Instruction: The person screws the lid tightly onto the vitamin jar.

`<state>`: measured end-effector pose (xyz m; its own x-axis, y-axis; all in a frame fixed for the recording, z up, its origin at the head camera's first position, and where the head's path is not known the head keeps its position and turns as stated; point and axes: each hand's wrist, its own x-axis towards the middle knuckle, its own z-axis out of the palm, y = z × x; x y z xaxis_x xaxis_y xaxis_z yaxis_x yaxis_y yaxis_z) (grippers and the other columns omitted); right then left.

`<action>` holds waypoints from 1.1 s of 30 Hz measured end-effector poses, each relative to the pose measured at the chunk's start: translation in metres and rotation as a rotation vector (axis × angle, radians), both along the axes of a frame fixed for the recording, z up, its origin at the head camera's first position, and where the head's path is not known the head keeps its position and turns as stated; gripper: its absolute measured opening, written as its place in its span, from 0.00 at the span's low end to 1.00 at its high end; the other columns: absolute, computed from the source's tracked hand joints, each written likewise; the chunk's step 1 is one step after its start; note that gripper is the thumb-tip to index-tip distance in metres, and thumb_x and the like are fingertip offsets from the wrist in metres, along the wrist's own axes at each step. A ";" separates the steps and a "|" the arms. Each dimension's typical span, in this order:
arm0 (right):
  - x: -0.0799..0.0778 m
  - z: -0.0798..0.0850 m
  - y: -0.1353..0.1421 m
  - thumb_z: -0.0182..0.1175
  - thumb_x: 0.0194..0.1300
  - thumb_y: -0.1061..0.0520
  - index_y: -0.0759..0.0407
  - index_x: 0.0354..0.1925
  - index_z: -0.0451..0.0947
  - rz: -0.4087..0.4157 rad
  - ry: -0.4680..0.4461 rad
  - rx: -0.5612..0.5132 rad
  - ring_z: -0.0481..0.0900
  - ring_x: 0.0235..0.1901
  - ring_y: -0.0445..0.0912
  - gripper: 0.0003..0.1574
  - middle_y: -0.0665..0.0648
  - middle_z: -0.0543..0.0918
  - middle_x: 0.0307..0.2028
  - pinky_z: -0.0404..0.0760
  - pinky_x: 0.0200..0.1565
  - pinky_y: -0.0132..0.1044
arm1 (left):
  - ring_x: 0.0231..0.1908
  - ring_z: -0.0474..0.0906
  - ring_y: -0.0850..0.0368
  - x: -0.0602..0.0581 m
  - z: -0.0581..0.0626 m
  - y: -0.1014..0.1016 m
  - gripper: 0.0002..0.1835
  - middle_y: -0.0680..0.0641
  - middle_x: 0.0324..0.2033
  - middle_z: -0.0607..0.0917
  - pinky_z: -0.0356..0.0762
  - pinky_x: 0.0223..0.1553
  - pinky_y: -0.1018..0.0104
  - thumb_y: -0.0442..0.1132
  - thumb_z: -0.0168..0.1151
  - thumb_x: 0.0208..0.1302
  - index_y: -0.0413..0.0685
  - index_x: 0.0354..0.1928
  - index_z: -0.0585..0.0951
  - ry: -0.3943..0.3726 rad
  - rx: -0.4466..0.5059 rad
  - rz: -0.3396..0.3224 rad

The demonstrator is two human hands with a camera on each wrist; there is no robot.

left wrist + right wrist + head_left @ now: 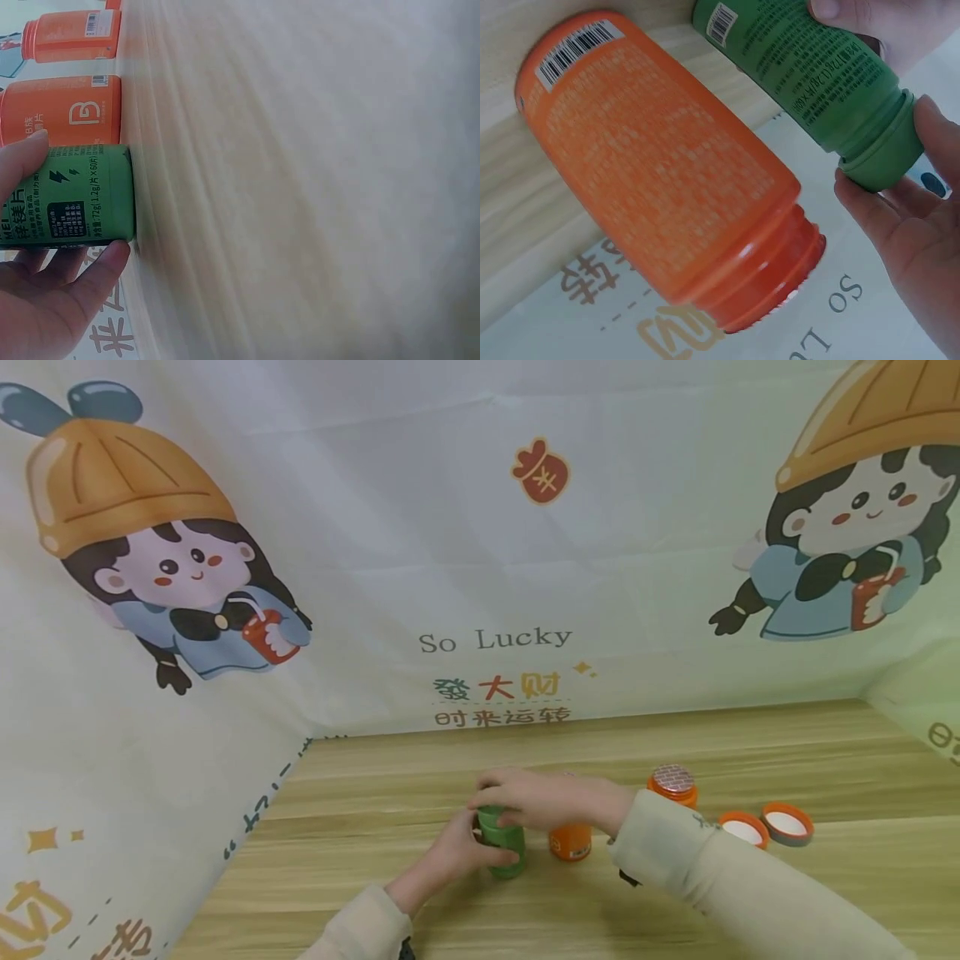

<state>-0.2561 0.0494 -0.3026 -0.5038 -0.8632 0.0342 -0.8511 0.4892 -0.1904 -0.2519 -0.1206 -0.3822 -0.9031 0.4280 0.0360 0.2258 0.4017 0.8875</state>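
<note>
Nearest the head camera lies the right sleeve (750, 881). On the desk (337, 827), the green bottle (509, 838) stands, left grip (467, 846) clamped round its body, right grip (543, 797) pinching its lid (885, 159). A slipping twist could topple the nearer orange bottle (570, 842), crowding close alongside; the farther orange bottle (678, 794) and two loose caps (787, 824) sit rightward.

Light is soft and muted, while the left wrist view blurs the tabletop (300, 180).

The green cylindrical plastic bottle (802, 75) looks smooth and mostly matt; the adjacent orange cylindrical plastic bottle (652, 157) has a glossy neck (761, 274). The pale wood-grained table (337, 827) looks smooth.
</note>
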 end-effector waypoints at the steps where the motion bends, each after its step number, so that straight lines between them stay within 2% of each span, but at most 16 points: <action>1: 0.000 0.001 -0.001 0.54 0.64 0.61 0.57 0.59 0.69 -0.001 0.000 0.006 0.69 0.55 0.48 0.24 0.58 0.70 0.57 0.69 0.57 0.37 | 0.47 0.74 0.50 0.000 0.000 0.000 0.36 0.41 0.50 0.75 0.74 0.46 0.59 0.35 0.70 0.49 0.36 0.60 0.65 0.001 -0.003 0.003; 10: 0.005 0.006 -0.005 0.58 0.62 0.54 0.58 0.58 0.71 -0.102 0.004 0.020 0.72 0.45 0.43 0.25 0.55 0.73 0.50 0.74 0.47 0.31 | 0.46 0.74 0.50 0.000 -0.001 0.001 0.35 0.41 0.49 0.77 0.74 0.47 0.58 0.35 0.70 0.48 0.34 0.58 0.66 -0.012 -0.025 0.015; 13: 0.003 0.006 -0.004 0.59 0.61 0.53 0.59 0.57 0.71 -0.121 -0.036 -0.012 0.72 0.44 0.43 0.26 0.55 0.73 0.49 0.74 0.45 0.31 | 0.47 0.74 0.50 0.000 -0.001 0.001 0.34 0.41 0.50 0.76 0.73 0.48 0.57 0.36 0.70 0.48 0.36 0.58 0.66 -0.010 -0.020 0.008; 16: 0.000 0.007 0.000 0.58 0.62 0.55 0.60 0.59 0.69 -0.125 -0.127 -0.035 0.70 0.53 0.47 0.27 0.58 0.69 0.57 0.72 0.52 0.36 | 0.47 0.74 0.50 0.000 -0.002 0.001 0.33 0.41 0.49 0.76 0.73 0.49 0.56 0.35 0.70 0.48 0.36 0.57 0.67 -0.010 -0.021 0.012; 19: -0.005 0.010 0.006 0.53 0.65 0.61 0.60 0.62 0.66 -0.097 -0.230 -0.053 0.61 0.63 0.50 0.26 0.58 0.59 0.66 0.65 0.60 0.41 | 0.45 0.74 0.51 0.001 -0.002 0.002 0.32 0.42 0.47 0.77 0.73 0.48 0.55 0.34 0.70 0.48 0.34 0.55 0.67 -0.003 -0.034 0.030; 21: -0.007 0.013 0.010 0.50 0.65 0.66 0.61 0.62 0.65 -0.055 -0.259 -0.055 0.55 0.67 0.51 0.26 0.58 0.54 0.69 0.61 0.63 0.43 | 0.44 0.75 0.51 0.001 -0.001 0.002 0.33 0.41 0.46 0.77 0.73 0.47 0.55 0.34 0.70 0.47 0.33 0.55 0.67 0.001 -0.043 0.038; 24: -0.009 0.016 0.012 0.48 0.65 0.69 0.61 0.60 0.68 0.007 -0.239 -0.038 0.55 0.67 0.52 0.25 0.58 0.57 0.68 0.60 0.64 0.43 | 0.45 0.74 0.50 0.002 -0.001 0.001 0.35 0.41 0.47 0.76 0.73 0.47 0.54 0.34 0.70 0.48 0.34 0.57 0.65 -0.008 -0.031 0.022; 26: -0.009 0.017 0.012 0.48 0.65 0.69 0.61 0.59 0.70 0.029 -0.196 -0.016 0.57 0.66 0.52 0.24 0.59 0.61 0.66 0.61 0.63 0.42 | 0.46 0.74 0.50 0.001 -0.001 0.000 0.36 0.40 0.48 0.75 0.73 0.47 0.55 0.34 0.70 0.48 0.34 0.59 0.64 -0.016 -0.020 0.002; 29: -0.010 0.016 0.011 0.49 0.64 0.69 0.61 0.58 0.71 0.031 -0.159 0.004 0.62 0.64 0.52 0.23 0.59 0.65 0.64 0.63 0.62 0.41 | 0.45 0.74 0.50 0.001 -0.001 -0.002 0.37 0.39 0.49 0.75 0.74 0.46 0.55 0.34 0.70 0.49 0.35 0.60 0.63 -0.025 -0.012 -0.024; 33: -0.009 0.016 0.011 0.50 0.63 0.70 0.62 0.57 0.71 0.019 -0.159 0.006 0.64 0.63 0.52 0.24 0.59 0.66 0.63 0.64 0.61 0.39 | 0.44 0.75 0.50 0.002 -0.001 -0.005 0.36 0.39 0.49 0.75 0.74 0.46 0.56 0.34 0.70 0.48 0.33 0.59 0.64 -0.030 -0.031 -0.030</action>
<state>-0.2655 0.0604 -0.2864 -0.4856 -0.8728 -0.0495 -0.8198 0.4744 -0.3207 -0.2504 -0.1255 -0.3829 -0.8903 0.4554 -0.0047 0.2117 0.4229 0.8811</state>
